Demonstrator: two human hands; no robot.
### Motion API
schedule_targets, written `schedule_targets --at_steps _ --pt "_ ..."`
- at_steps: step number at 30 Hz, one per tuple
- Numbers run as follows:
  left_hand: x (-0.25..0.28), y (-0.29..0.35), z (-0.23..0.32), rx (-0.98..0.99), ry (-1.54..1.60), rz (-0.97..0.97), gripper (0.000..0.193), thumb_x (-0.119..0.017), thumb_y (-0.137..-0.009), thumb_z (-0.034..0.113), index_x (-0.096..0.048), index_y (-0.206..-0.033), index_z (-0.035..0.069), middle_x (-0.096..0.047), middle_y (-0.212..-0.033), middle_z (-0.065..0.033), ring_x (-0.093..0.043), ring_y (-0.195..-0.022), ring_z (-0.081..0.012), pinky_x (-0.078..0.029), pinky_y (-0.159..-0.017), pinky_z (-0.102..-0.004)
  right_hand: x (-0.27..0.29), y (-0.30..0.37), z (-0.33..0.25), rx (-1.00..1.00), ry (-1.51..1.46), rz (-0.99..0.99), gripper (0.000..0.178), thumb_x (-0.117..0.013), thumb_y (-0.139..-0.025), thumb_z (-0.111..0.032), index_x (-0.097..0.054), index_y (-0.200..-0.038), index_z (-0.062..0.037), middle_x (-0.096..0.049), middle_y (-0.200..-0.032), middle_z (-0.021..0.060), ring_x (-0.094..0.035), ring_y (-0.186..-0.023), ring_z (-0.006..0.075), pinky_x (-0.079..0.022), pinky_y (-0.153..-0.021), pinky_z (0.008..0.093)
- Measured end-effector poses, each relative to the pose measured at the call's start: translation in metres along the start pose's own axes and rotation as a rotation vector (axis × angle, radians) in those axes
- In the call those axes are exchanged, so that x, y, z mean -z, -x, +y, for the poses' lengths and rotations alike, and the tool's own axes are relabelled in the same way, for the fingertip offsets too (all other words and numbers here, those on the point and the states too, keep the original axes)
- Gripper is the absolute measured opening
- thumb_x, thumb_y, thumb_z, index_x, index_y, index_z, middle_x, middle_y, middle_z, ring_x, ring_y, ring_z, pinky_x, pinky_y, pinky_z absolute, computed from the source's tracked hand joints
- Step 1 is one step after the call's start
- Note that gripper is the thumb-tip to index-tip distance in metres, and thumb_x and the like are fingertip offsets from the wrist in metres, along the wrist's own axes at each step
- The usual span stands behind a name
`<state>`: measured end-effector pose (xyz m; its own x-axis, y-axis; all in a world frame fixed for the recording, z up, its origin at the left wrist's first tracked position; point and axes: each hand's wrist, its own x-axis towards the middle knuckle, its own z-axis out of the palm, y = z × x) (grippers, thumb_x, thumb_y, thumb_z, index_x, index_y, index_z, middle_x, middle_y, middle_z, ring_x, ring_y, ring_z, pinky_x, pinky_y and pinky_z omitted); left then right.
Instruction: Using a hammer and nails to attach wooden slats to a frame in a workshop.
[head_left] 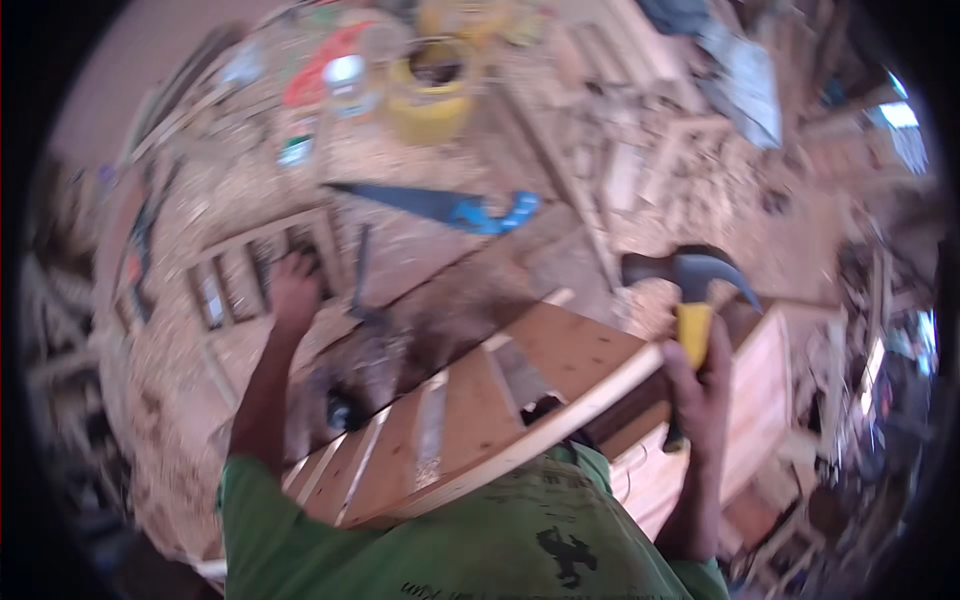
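Hammer is on the right, held with its head up, just beside the end of a slatted wooden panel. The right hand has its fingers wrapped tight around the handle. Far over on the other side, the left hand is down at a small wooden tray with slots. Its fingers are blurry, so I cannot tell if they are pinching something or are apart.

What worries me is the panel. It slants across the front of the green shirt, and neither hand looks to have a good hold on it. If the person leaned too far left, it might slip and bump. The hammer's claw looks close to the rim of a pale wooden box, so a careless turn could knock it. Rough wood in the tray might poke the left fingers. A saw lies past the tray, over to its right, and a sloppy reach that way could scratch the arm.
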<state>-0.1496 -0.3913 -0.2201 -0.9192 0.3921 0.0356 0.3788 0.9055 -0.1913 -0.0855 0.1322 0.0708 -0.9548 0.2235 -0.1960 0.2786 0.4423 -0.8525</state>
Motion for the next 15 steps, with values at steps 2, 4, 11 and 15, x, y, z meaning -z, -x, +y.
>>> schedule_targets --at_steps 2,4,11,15 --pt "-0.05 0.026 -0.016 0.207 -0.143 -0.213 0.028 -0.06 -0.087 0.012 -0.066 -0.113 0.004 -0.064 -0.108 -0.0151 -0.061 -0.104 -0.0326 -0.049 -0.091 -0.0471 -0.01 -0.007 0.004 0.071 0.053 -0.056 0.04 -0.073 -0.1 -0.02 -0.06 -0.131 0.0016 -0.072 -0.101 0.0064 -0.065 -0.08 0.0124 -0.054 -0.07 0.0279" --pt "-0.087 0.047 -0.046 0.149 -0.128 0.01 0.031 -0.059 -0.088 0.013 -0.064 -0.115 0.001 -0.064 -0.107 -0.0166 -0.062 -0.101 -0.0339 -0.049 -0.089 -0.0479 -0.018 -0.013 0.006 0.134 0.113 -0.074 0.051 -0.074 -0.098 -0.029 -0.058 -0.135 0.0017 -0.074 -0.102 0.0161 -0.071 -0.087 0.0242 -0.057 -0.081 0.0381" --pt "-0.024 0.03 -0.052 0.124 0.001 -0.347 0.058 -0.066 -0.083 0.028 -0.06 -0.136 0.005 -0.062 -0.138 -0.0215 -0.055 -0.131 -0.0403 -0.041 -0.113 -0.0516 -0.035 -0.015 0.023 0.322 0.119 -0.137 0.039 -0.066 -0.102 -0.038 -0.053 -0.126 -0.011 -0.061 -0.082 0.0168 -0.066 -0.072 0.0318 -0.051 -0.067 0.0451" --pt "-0.027 -0.024 -0.035 0.214 0.303 -0.215 0.07 -0.081 -0.073 0.02 -0.056 -0.136 0.001 -0.063 -0.135 -0.0245 -0.058 -0.124 -0.0449 -0.048 -0.104 -0.0519 -0.026 -0.022 0.034 0.375 0.116 -0.084 0.037 -0.064 -0.102 -0.037 -0.051 -0.125 -0.0105 -0.063 -0.084 0.0188 -0.067 -0.079 0.0379 -0.051 -0.072 0.0506"
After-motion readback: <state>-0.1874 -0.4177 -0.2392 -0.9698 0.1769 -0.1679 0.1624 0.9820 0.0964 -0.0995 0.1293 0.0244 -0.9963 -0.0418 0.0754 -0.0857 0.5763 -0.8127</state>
